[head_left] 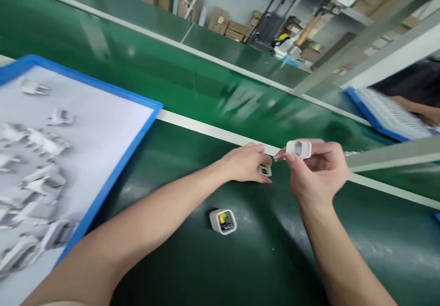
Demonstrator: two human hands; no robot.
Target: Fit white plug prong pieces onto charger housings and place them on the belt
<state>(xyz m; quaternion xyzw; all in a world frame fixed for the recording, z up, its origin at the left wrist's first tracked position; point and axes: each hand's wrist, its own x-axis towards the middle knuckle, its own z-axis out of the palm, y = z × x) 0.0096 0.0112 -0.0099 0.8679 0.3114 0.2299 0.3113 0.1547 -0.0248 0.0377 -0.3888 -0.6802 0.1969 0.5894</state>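
My left hand (249,163) is closed around a small white charger housing (265,170), whose open end shows something yellow and dark inside. Just to its right, my right hand (318,168) pinches a white plastic cap (299,149) with a grey recess in its middle, held up above the bench. A second white charger housing (223,221) stands on the green bench nearer to me, below my left hand. Its open top shows yellow and black parts. The two hands are close together but apart.
On the left a blue-rimmed tray (137,96) holds several loose white plug parts (44,177). A white strip (206,127) crosses the green bench (240,269). At the right, another person's arm (415,108) is beside a blue tray (374,118) of white pieces. Cardboard boxes (218,20) stand at the back.
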